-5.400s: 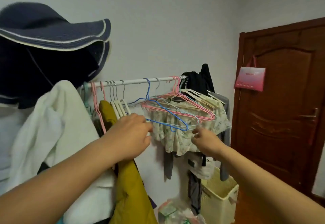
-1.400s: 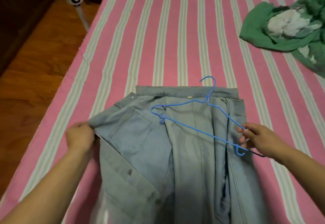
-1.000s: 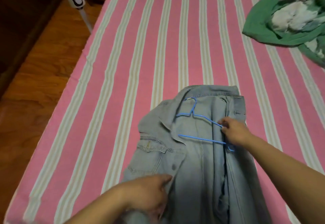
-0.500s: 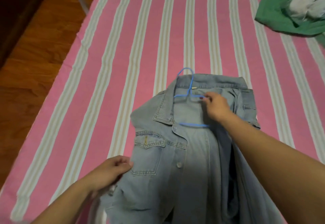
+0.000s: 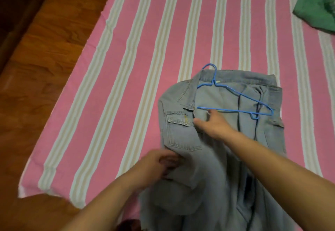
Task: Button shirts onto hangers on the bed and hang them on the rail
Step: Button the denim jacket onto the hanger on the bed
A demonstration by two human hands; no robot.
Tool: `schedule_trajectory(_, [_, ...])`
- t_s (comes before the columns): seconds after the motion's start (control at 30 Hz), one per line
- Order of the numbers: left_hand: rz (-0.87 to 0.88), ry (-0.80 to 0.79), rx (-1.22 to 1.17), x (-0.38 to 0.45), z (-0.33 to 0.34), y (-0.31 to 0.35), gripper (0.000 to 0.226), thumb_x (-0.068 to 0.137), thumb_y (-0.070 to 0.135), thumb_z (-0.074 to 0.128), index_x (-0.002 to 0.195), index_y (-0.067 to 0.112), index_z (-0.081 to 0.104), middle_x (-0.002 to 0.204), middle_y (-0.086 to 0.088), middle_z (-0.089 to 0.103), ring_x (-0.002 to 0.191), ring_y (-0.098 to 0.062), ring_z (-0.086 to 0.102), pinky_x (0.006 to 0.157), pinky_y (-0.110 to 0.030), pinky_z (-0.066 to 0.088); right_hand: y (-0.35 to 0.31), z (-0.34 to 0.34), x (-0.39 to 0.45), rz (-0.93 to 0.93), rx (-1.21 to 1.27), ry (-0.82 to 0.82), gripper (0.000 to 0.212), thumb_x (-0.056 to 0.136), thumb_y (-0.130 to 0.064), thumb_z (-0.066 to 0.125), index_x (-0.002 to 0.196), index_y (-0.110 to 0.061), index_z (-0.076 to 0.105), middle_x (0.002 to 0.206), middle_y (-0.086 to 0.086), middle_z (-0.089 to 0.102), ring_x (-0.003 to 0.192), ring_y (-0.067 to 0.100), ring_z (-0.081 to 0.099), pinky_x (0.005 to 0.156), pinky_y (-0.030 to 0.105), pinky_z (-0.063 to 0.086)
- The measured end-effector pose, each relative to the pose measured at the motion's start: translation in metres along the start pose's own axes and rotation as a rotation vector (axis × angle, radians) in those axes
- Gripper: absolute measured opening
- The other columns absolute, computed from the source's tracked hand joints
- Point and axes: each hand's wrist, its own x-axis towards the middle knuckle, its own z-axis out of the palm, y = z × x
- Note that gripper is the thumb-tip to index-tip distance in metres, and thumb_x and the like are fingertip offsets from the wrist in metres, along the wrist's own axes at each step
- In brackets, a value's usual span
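Pink-striped bed (image 5: 145, 49) over wood floor. Left hand (image 5: 157, 165) fingers pinched denim shirt (image 5: 208, 158) near front edge; right hand (image 5: 212, 122) fingers loose, spread on placket. Blue hanger (image 5: 233, 110) inside collar, right shoulder uncovered. Advice: seat hanger under both shoulders, then button.

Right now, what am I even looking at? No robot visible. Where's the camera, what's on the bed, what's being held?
There is no machine here: a person works with bare hands, and the single wide-angle camera sits on their head, looking forward and down. The surface is a bed with a pink striped sheet. A denim shirt lies on it, front open, with a blue hanger laid inside by the collar, its hook poking past the collar. The left hand grips the shirt's left front edge. The right hand rests open on the fabric just below the hanger's bottom bar, holding nothing. A green garment lies bunched at the far right, and wooden floor shows to the left.
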Motion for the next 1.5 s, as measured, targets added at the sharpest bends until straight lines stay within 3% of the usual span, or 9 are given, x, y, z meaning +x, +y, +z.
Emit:
schedule_trajectory(0.1, [-0.041, 0.43, 0.12, 0.009, -0.028, -0.03, 0.019, 0.085, 0.009, 0.069, 0.094, 0.026, 0.067, 0.089, 0.004, 0.07, 0.082, -0.018, 0.065, 0.074, -0.028, 0.049, 0.021, 0.029, -0.013, 0.013, -0.039, -0.018, 0.038, 0.091, -0.039, 0.069, 0.113, -0.011, 0.057, 0.109, 0.012, 0.063, 0.104, 0.032, 0.06, 0.084, 0.033, 0.044])
schedule_trajectory(0.2, [-0.241, 0.276, -0.06, 0.009, -0.037, -0.049, 0.026, 0.087, 0.023, 0.081, 0.1, 0.014, 0.06, 0.085, -0.015, 0.071, 0.071, -0.023, 0.061, 0.067, -0.033, 0.048, 0.033, 0.028, -0.011, 0.013, 0.081, 0.09, 0.026, 0.095, -0.012, 0.059, 0.07, -0.015, 0.052, 0.07, 0.004, 0.055, 0.081, 0.027, 0.055, 0.072, 0.034, 0.042])
schedule_trajectory(0.43, [-0.343, 0.137, -0.062, 0.028, -0.008, -0.031, 0.036, 0.088, 0.04, 0.076, 0.078, 0.006, 0.074, 0.073, -0.021, 0.072, 0.065, -0.025, 0.065, 0.061, -0.035, 0.054, 0.095, -0.049, -0.013, 0.233, 0.22, 0.439, 0.02, 0.096, -0.002, 0.045, 0.095, 0.006, 0.063, 0.099, 0.027, 0.064, 0.097, 0.039, 0.063, 0.077, 0.041, 0.046])
schedule_trajectory(0.63, [-0.442, 0.002, -0.034, 0.012, 0.005, -0.022, 0.021, 0.09, 0.019, 0.066, 0.072, 0.011, 0.059, 0.053, -0.007, 0.051, 0.04, -0.016, 0.039, 0.045, -0.021, 0.025, 0.089, -0.02, -0.073, 0.259, 0.715, 0.021, 0.007, 0.099, -0.02, 0.061, 0.102, -0.014, 0.062, 0.088, 0.01, 0.065, 0.078, 0.023, 0.06, 0.066, 0.032, 0.053])
schedule_trajectory(0.83, [-0.215, 0.397, 0.679, -0.04, -0.069, 0.03, 0.038, 0.106, 0.032, 0.049, 0.075, 0.011, 0.056, 0.087, -0.017, 0.063, 0.08, -0.03, 0.056, 0.07, -0.033, 0.039, 0.092, -0.002, -0.087, 0.295, 0.656, 0.234, 0.009, 0.091, -0.011, 0.059, 0.086, -0.012, 0.066, 0.091, 0.012, 0.072, 0.085, 0.03, 0.069, 0.077, 0.042, 0.06])
schedule_trajectory(0.97, [-0.095, 0.64, 0.591, -0.065, -0.149, 0.062, 0.037, 0.103, 0.029, 0.056, 0.074, 0.008, 0.064, 0.073, -0.016, 0.063, 0.072, -0.034, 0.057, 0.063, -0.037, 0.042, 0.097, -0.036, -0.072, 0.23, 0.644, 0.404, 0.026, 0.089, -0.001, 0.041, 0.081, -0.02, 0.056, 0.097, 0.022, 0.066, 0.088, 0.035, 0.064, 0.079, 0.048, 0.055])
schedule_trajectory(1.1, [0.047, 0.661, 0.5, -0.062, -0.181, 0.101, 0.034, 0.102, 0.035, 0.057, 0.089, 0.007, 0.07, 0.08, -0.016, 0.069, 0.075, -0.037, 0.064, 0.069, -0.044, 0.052, 0.088, -0.04, -0.063, 0.129, 0.504, 0.473, 0.018, 0.099, -0.008, 0.045, 0.094, -0.019, 0.059, 0.097, 0.013, 0.064, 0.092, 0.033, 0.061, 0.088, 0.045, 0.051])
schedule_trajectory(1.3, [0.244, 1.168, 1.3, -0.045, -0.204, 0.135, 0.026, 0.102, 0.025, 0.055, 0.119, 0.005, 0.055, 0.114, -0.027, 0.052, 0.102, -0.05, 0.052, 0.077, -0.054, 0.044, 0.085, 0.009, -0.062, 0.138, 0.645, 0.384, 0.043, 0.087, -0.05, 0.059, 0.115, -0.018, 0.064, 0.113, 0.007, 0.069, 0.107, 0.029, 0.065, 0.102, 0.05, 0.05])
schedule_trajectory(1.5, [-0.318, 0.271, 0.72, -0.051, -0.068, 0.004, 0.037, 0.094, 0.047, 0.062, 0.107, 0.012, 0.065, 0.113, -0.013, 0.07, 0.101, -0.032, 0.066, 0.079, -0.033, 0.048, 0.139, 0.099, -0.087, 0.336, 0.571, 0.003, 0.067, 0.059, -0.071, 0.068, 0.106, -0.022, 0.063, 0.095, 0.007, 0.066, 0.086, 0.023, 0.06, 0.085, 0.049, 0.053])
